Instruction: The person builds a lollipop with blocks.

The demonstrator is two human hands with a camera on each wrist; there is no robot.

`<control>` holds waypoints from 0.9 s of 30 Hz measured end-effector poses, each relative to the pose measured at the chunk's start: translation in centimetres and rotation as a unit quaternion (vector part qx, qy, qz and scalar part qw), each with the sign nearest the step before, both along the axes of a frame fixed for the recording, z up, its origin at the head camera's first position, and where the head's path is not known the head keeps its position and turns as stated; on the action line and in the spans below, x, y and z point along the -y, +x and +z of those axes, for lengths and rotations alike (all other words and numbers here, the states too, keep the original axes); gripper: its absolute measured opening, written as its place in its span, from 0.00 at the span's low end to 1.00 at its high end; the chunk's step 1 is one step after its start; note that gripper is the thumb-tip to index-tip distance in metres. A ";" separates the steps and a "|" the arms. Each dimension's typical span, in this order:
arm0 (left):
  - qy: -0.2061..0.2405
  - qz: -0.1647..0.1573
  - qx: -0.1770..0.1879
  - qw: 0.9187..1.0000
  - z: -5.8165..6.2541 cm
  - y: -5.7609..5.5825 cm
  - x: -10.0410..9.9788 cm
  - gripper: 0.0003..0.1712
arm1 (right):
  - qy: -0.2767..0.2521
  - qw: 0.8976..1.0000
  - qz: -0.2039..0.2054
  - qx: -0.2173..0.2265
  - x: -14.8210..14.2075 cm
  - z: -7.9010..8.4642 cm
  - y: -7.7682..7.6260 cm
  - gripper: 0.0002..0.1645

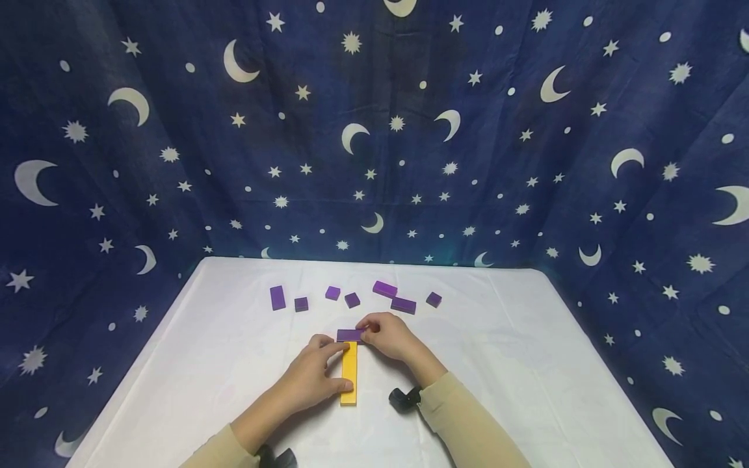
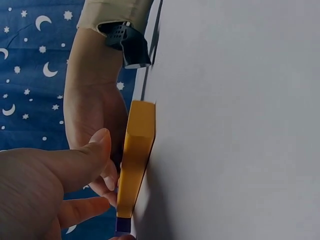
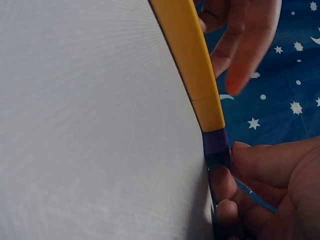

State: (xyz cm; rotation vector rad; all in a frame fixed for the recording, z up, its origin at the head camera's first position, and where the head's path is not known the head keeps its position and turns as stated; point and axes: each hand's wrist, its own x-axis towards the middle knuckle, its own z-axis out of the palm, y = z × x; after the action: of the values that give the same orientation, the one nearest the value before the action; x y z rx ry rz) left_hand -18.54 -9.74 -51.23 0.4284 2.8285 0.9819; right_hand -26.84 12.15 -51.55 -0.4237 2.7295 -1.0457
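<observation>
A purple block [image 1: 347, 335] lies crosswise at the far end of a yellow row [image 1: 348, 370], like the top of a T. The row shows a seam [image 3: 200, 99] near the purple end. My right hand [image 1: 391, 335] pinches the purple block's right end between thumb [image 3: 260, 162] and fingers, partly hiding it. Reaching in from the left, my left hand [image 1: 307, 377] has its thumb and index finger spread and extended over the yellow row. Another left finger reaches the purple block's left end.
Several purple pieces lie scattered farther back, among them a long block [image 1: 277, 298] at left, two long blocks side by side, one of them the block [image 1: 404, 305], and a small cube [image 1: 433, 299] at right. A starry blue cloth [image 1: 374, 162] hangs behind the white table [image 1: 497, 338].
</observation>
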 end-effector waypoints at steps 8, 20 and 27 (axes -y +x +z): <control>-0.009 0.007 0.004 1.000 0.2 -1.1 -0.2 0.53 | -0.002 1.000 0.002 0.002 -0.1 -0.1 -0.1 0.10; -0.036 -0.009 -0.002 0.999 0.2 -1.7 -0.2 0.54 | 0.004 1.000 0.000 0.000 0.0 -0.2 -0.1 0.09; -0.044 -0.007 0.001 0.999 0.3 -1.7 -0.3 0.53 | -0.001 1.000 0.003 -0.002 0.0 0.0 0.0 0.09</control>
State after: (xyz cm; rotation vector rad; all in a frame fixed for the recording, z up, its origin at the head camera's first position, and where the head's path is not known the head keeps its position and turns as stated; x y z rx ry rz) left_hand -20.27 -9.44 -50.88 0.4372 2.8489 0.8505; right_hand -26.81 12.14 -51.57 -0.4352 2.7286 -1.0465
